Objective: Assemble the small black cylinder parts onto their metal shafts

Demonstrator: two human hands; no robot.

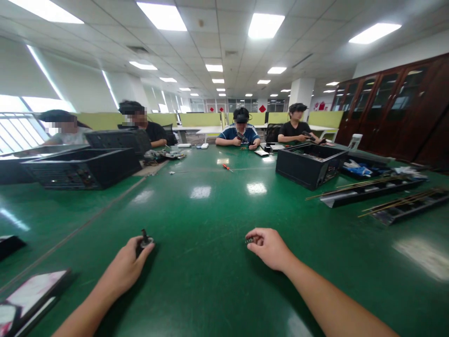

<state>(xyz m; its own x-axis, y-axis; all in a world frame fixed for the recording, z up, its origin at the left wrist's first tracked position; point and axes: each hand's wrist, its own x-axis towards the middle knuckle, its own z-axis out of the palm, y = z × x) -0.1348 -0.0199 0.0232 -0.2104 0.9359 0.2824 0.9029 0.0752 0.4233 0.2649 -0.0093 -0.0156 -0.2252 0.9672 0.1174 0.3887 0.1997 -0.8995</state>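
Note:
My left hand [125, 264] is closed around a small dark metal part with a short upright stem and a round, greyish disc [148, 242]; its exact kind is unclear. Across from it, my right hand [271, 248] pinches a small dark, ridged piece [249, 240] between thumb and fingers, too small to name. Both hands are low over the green tabletop [199, 281], well apart from each other. Between them and the far side, an orange-handled screwdriver [226, 167] lies on the table.
Black computer cases [87, 168] stand at left, with another case [298, 168] at right. Metal channels [372, 193] carrying thin rods lie beyond my right arm. A flat, pink-and-white object [35, 292] rests at near left. Several people sit along the table's far side.

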